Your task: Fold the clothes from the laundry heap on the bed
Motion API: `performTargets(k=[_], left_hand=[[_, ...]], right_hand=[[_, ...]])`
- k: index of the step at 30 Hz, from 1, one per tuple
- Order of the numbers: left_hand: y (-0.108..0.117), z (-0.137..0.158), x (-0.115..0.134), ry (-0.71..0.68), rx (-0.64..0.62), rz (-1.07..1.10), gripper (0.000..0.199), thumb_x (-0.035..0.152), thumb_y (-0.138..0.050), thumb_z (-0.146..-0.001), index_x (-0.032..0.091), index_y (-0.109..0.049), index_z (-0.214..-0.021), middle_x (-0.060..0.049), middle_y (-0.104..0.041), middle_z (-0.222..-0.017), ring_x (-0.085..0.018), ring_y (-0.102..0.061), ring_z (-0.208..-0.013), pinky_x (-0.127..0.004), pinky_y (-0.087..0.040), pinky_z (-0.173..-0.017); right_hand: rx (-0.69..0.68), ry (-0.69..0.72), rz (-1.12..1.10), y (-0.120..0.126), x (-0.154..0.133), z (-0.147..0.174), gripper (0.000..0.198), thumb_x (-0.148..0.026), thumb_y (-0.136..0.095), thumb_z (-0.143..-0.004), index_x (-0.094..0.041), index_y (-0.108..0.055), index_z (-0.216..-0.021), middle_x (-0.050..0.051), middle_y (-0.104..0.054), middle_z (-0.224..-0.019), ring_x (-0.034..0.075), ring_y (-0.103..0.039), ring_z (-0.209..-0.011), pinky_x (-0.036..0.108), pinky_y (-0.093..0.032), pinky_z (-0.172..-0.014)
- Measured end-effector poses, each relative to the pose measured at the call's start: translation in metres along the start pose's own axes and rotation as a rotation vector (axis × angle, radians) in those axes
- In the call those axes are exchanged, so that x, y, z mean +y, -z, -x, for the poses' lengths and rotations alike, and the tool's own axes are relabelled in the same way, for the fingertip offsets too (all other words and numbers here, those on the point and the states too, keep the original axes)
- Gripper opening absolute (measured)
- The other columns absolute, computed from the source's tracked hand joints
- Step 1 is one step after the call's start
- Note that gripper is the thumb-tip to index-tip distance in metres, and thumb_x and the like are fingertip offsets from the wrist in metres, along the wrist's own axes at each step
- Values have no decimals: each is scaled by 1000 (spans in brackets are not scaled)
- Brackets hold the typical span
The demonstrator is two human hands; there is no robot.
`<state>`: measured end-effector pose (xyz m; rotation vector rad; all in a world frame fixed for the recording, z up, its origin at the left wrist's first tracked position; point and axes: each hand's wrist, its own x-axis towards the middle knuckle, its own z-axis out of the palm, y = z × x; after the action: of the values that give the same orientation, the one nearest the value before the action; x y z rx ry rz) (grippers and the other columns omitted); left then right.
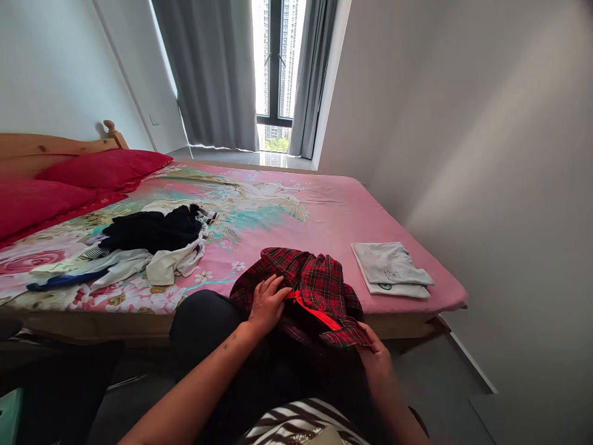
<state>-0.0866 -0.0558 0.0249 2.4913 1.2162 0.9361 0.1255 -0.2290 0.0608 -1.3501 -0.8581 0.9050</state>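
A red and black plaid garment (322, 281) lies bunched over my lap and the near edge of the bed; its exact kind is unclear. My left hand (269, 303) rests on its left part, thumb and fingers closed on the cloth beside a bright red inner band. Lower down on the right, my right hand (374, 349) pinches a corner of the same garment between thumb and fingers. Between the two hands the fabric gapes, showing a dark inside under the red strip.
Folded white shirts (391, 269) lie stacked on the bed's right side. To the left is a loose heap of clothes (157, 232), black on top. Red pillows (106, 167) lean by the wooden headboard (55, 145). A wall (500, 204) rises on the right.
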Motion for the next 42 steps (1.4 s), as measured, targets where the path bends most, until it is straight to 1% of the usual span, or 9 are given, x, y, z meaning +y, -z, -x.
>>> performTargets(k=[5,10,14,18,20,25,30,37,42], left_hand=[[32,-28,20,297,-521,670,20,13,-44,-68,15,-64,-71,-2,-60,-65,-15,-54,-63,-27,-42,-64],[58,-25,47,638,-903,1244,22,22,-61,-58,14,-68,-78,1,-63,-66,-10,-51,-57,-21,-38,-57],[68,-25,51,665,-838,1268,16,26,-64,-56,14,-67,-67,1,-62,-60,-9,-49,-52,-20,-36,-52],[85,-47,47,433,-1016,1051,13,28,-58,-60,16,-64,-56,3,-52,-49,-9,-40,-44,-21,-31,-45],[96,-61,45,263,-941,788,12,27,-59,-63,18,-66,-62,2,-55,-53,-10,-44,-49,-22,-33,-48],[118,-62,53,205,-170,446,18,35,-62,-72,19,-65,-78,-1,-63,-74,-13,-54,-63,-22,-42,-60],[100,-17,69,148,-550,741,39,46,-43,-86,16,-61,-70,-4,-63,-69,-15,-59,-64,-26,-48,-61],[106,-24,49,176,157,456,44,34,-53,-83,17,-53,-124,-11,-56,-124,-25,-48,-118,-42,-35,-104],[110,-2,74,252,-237,966,45,45,-39,-92,19,-57,-124,-6,-59,-125,-23,-53,-114,-36,-40,-101]], right_hand=[[166,143,234,27,-34,-64,45,-55,-62,-73,-17,-68,-96,5,-68,-88,24,-61,-86,33,-49,-76],[282,523,634,21,-68,-114,46,-45,-58,-76,-16,-57,-112,11,-61,-106,27,-53,-102,45,-41,-93],[-190,783,685,-25,-81,-79,45,-24,-54,-77,-21,-50,-121,9,-54,-122,23,-46,-118,45,-31,-105],[-660,590,780,-62,-75,-47,36,-30,-64,-74,-22,-58,-108,3,-64,-96,20,-58,-93,43,-31,-101],[-663,428,768,-69,-67,-49,17,-36,-58,-81,-20,-62,-85,-1,-60,-72,15,-55,-70,34,-41,-83],[-450,-11,106,-70,-47,-75,26,-44,-54,-84,-19,-59,-81,-2,-57,-70,13,-50,-62,24,-39,-61],[-306,-250,-441,-77,-61,-87,16,-34,-66,-75,-19,-60,-74,-3,-62,-71,12,-55,-67,23,-44,-68],[-717,-476,-728,-99,-112,-63,30,-38,-57,-72,-18,-64,-93,3,-67,-78,20,-62,-78,32,-50,-72],[-542,-325,-631,-110,-95,-53,16,-32,-61,-75,-19,-60,-85,-1,-64,-77,13,-58,-70,26,-48,-73]])
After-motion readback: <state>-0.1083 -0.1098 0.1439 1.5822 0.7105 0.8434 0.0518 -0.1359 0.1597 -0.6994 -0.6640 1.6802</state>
